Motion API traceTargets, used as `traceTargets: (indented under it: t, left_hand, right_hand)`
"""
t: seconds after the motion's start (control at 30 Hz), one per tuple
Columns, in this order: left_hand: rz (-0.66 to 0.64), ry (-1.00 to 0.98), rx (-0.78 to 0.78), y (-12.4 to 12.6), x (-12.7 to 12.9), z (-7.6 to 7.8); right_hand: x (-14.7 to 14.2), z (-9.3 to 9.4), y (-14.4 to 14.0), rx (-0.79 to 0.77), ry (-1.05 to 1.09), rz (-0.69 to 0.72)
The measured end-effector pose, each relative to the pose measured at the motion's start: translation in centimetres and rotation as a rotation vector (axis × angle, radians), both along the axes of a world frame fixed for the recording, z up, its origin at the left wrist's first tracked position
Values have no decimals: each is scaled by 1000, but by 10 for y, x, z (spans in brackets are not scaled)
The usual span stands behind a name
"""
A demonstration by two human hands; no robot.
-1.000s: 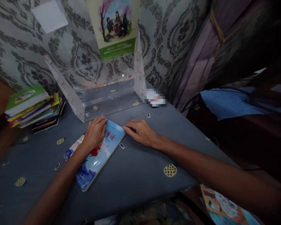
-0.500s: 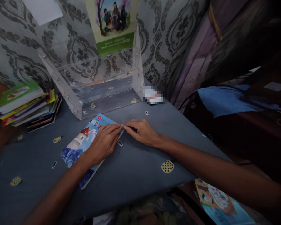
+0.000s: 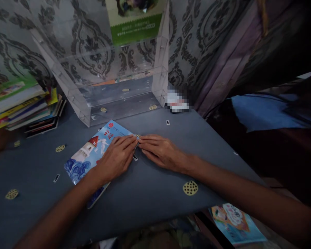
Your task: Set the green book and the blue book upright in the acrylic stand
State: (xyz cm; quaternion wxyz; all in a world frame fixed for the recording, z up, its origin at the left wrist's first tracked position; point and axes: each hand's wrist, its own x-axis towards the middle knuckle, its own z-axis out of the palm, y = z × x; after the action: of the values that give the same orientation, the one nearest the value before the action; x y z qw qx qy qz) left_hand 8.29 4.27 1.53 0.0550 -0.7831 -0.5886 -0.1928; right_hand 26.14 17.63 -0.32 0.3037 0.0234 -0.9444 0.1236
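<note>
We note a thin blue picture book (image 3: 93, 155) lying flat on the grey tablecloth (image 3: 150, 193), just in front of the clear plastic display case (image 3: 111, 79), which serves as our landmark. The book sits at an angle, its far corner pointing toward the right front part of the case.

Left hand (image 3: 118, 159): palm down on the right half of the book's cover, fingers stretched out flat and close together, tips reaching the book's right corner. Forearm comes in from the lower left, low over the cloth. We record it as pressing flat on the cover; no curl around an edge is visible.

Right hand (image 3: 162, 152): palm down on the cloth just right of the book, in front of the case's right end. Fingers extended and held together, their tips meeting the left hand's fingertips at the book's corner. Whether they pinch the corner or only rest against it, we cannot tell; the contact spot is blurred. Forearm runs in from the lower right.

Left of the case, a stack of books (image 3: 23, 107) lies on the table. Below the table's near edge, well right of the case, another picture book (image 3: 235, 221) lies lower down.
</note>
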Motion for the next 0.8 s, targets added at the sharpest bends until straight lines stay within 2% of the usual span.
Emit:
traceTargets:
  t: [0.3,0.5,0.8]
  left_hand:
    - [-4,-11,14,1,1,0]
    - [23,-69,-8,-1,-1,-3]
    - [125,-112,-25,-4,6,-9]
  right_hand:
    - [-1,4,-4,23,-12,-21]
    - [-1,6,-17,37,-92,-123]
    - [-2,7,-31,-252,-179,-150]
